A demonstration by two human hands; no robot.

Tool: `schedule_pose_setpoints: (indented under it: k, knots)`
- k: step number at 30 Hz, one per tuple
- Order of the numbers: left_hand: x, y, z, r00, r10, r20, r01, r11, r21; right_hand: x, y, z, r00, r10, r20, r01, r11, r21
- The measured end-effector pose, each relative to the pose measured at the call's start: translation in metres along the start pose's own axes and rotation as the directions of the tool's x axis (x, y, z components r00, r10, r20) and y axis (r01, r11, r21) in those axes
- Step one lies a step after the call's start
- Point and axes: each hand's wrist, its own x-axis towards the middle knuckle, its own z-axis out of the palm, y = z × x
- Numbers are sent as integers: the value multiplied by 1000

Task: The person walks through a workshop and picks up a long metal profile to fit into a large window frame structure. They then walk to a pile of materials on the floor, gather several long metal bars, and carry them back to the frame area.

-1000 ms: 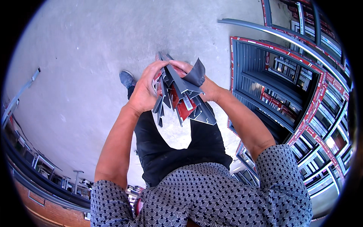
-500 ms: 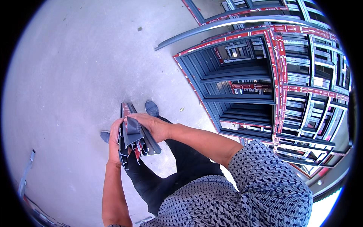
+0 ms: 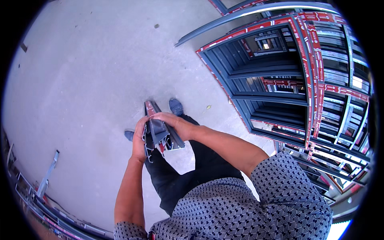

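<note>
Both hands grip a bundle of dark grey aluminium profiles (image 3: pixel 159 127), held upright in front of my legs. The hollow, cut ends with bright edges point up toward me, while the far ends run down toward the floor between my shoes. Some red-printed film shows on the profiles. My left hand (image 3: pixel 140 140) is wrapped round the left side of the bundle. From the right, my right hand (image 3: pixel 178 124) closes over it, with its fingers reaching across the top toward the left hand. The profiles' lower ends are partly hidden behind the hands.
Several dark window frames (image 3: pixel 256 103) edged with red-and-white film stand stacked on the right. A long bent-looking profile (image 3: pixel 224 21) juts out above them. At lower left, a metal bar (image 3: pixel 49 172) rises near a rack of long profiles (image 3: pixel 44 214). Concrete floor (image 3: pixel 92 88) lies around my feet.
The view has swung left, so hands, bundle and frames sit farther right in it. More of the lower-left rack shows. Both hands keep their grip on the profiles.
</note>
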Motion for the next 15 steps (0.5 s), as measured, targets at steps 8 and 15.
schedule_pose_setpoints:
  k: [8,15]
  knots:
    - [-9,24,3,998,-63,29,63,998,25,-15,-22,-4,972,211,106,-217,975,47]
    - [-13,29,2,990,-137,42,138,990,-39,-10,-18,-9,955,244,168,-247,969,-7]
